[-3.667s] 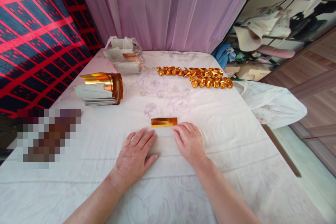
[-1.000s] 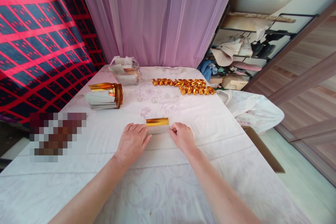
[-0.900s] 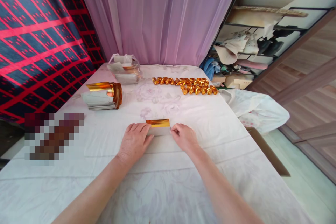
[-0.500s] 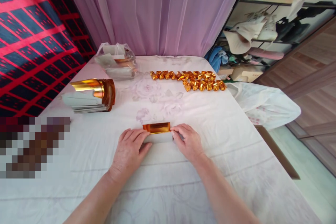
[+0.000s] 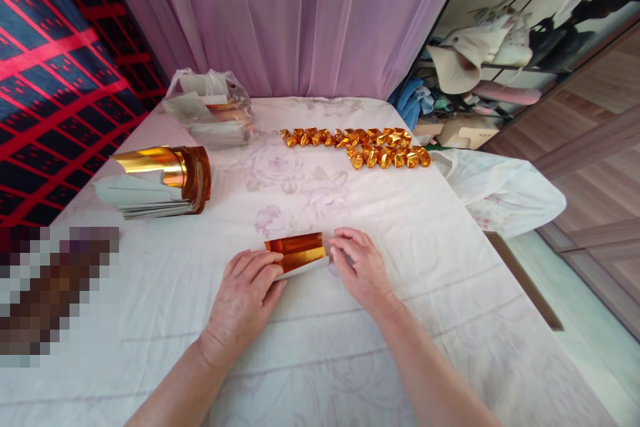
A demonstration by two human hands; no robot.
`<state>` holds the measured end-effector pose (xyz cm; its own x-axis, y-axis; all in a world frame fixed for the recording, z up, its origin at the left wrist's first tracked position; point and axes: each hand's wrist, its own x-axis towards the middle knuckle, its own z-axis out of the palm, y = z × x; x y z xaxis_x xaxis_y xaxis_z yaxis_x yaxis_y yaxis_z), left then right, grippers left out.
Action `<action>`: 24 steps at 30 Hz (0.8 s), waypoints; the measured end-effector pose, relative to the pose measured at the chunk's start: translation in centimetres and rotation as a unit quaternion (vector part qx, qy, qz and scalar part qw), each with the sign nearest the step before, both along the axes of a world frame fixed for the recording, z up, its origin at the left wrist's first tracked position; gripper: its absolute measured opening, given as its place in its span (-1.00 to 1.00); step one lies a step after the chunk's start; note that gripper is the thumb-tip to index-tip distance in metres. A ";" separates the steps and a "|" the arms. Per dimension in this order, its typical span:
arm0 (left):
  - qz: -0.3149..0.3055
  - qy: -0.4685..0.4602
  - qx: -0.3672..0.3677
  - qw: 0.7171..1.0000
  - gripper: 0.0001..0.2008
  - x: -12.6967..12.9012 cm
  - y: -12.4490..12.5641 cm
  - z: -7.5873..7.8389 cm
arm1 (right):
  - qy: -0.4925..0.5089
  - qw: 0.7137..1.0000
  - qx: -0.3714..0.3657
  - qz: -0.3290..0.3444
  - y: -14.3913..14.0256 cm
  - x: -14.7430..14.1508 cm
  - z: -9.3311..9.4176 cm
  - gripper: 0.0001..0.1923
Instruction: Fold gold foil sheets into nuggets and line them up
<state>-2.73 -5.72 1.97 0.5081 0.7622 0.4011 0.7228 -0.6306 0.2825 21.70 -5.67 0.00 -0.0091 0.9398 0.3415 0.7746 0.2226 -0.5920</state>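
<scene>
A sheet of gold foil paper with a pale back lies on the cloth, creased lengthwise, its gold inner side facing up. My left hand grips the sheet's left end, fingers on top and thumb along the near edge. Just off the right end is my right hand, its fingers bent and slightly apart, with nothing visible in them. Toward the back, folded gold foil pieces stand in two rows. On the left sits a curved stack of gold foil paper sheets, pale backs showing.
A clear plastic bag with more sheets stands at the back left of the cloth-covered table. Behind it hangs a purple curtain. Right of the table are a white plastic bag and a shelf holding a cap and shoes.
The folded sheet has opened out, so more gold shows. My right hand has let go of its right end and moved slightly away; my left hand stays on the left end.
</scene>
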 end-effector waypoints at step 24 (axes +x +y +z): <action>-0.064 0.061 0.019 0.996 -0.78 -0.3 -0.3 -0.1 | 0.036 0.997 -0.060 0.037 0.3 -0.1 0.9 -0.91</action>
<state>-3.06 -6.04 1.91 0.6470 0.6732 0.3581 0.6631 -0.7286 0.1714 21.59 -5.38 0.95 -0.0597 0.9716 0.2289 0.7130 0.2020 -0.6714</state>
